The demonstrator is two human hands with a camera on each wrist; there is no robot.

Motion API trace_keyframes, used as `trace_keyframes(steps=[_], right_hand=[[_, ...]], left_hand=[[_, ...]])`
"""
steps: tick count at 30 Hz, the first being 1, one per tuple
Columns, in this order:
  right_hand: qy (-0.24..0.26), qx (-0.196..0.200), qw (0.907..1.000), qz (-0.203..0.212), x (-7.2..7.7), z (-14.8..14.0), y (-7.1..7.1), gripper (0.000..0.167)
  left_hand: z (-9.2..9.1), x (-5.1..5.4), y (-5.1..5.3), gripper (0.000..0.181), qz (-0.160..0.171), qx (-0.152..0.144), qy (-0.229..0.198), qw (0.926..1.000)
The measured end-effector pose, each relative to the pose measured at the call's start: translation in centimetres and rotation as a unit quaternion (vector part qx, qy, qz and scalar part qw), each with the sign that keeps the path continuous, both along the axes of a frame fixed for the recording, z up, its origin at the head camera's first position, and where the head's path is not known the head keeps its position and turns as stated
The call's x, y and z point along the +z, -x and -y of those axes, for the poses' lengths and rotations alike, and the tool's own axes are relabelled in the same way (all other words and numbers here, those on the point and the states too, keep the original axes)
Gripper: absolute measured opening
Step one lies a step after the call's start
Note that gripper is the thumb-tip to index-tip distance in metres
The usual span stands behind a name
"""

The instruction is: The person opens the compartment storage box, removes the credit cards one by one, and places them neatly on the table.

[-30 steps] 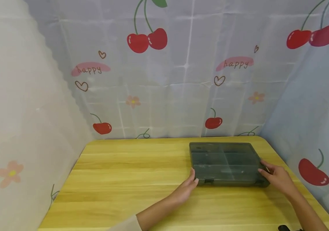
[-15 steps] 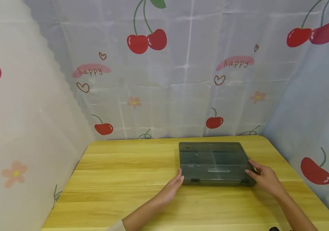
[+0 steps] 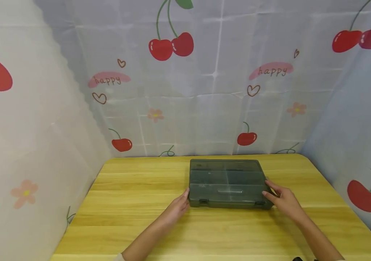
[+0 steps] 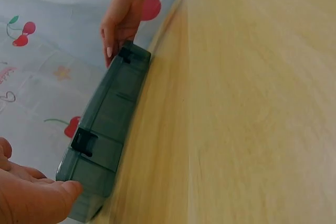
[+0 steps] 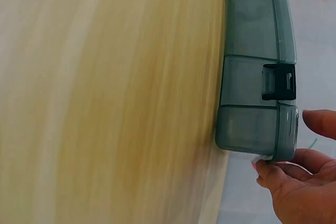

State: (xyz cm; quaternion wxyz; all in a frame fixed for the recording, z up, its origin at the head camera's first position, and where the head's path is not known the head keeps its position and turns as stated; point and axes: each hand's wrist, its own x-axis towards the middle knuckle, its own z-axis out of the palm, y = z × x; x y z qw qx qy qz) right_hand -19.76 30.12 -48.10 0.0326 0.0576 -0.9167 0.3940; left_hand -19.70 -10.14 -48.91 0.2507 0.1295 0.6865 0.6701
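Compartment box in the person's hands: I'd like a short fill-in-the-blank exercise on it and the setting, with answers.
The lid of the compartment box is ____ (open or closed).
Its front carries ____ black latches.
In the head view, the left hand touches the box's ____ end.
The word printed on the wall cloth is ____.

Missing words: closed; two; left; happy.

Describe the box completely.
The flat, rectangular box is translucent dark grey, apparently plastic, with inner dividers, a closed lid and two black latches along its near side. It lies level on the wooden table, toward the far edge. The left hand grips its left end, the right hand its right end.
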Motion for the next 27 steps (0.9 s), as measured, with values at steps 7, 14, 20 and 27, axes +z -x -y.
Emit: trace_keyframes(steps=[7,14,20,27], right_hand=[[0.026,0.017,0.9995,0.000,-0.1,1.6,0.6,0.065],[0.039,0.032,0.9987,-0.002,-0.1,3.6,1.0,0.062],[0.047,0.041,0.9981,0.000,-0.3,5.1,1.5,0.063],[0.064,0.046,0.9969,-0.001,-0.3,6.3,2.3,0.062]], left_hand=[[2.3,0.3,0.6,0.078,-0.005,0.005,0.004,1.0000],[4.3,0.3,0.6,0.078,-0.015,0.007,0.003,0.9999],[5.8,0.3,0.6,0.079,-0.014,0.019,0.004,0.9997],[6.8,0.3,0.9,0.076,-0.018,0.024,-0.003,0.9995]])
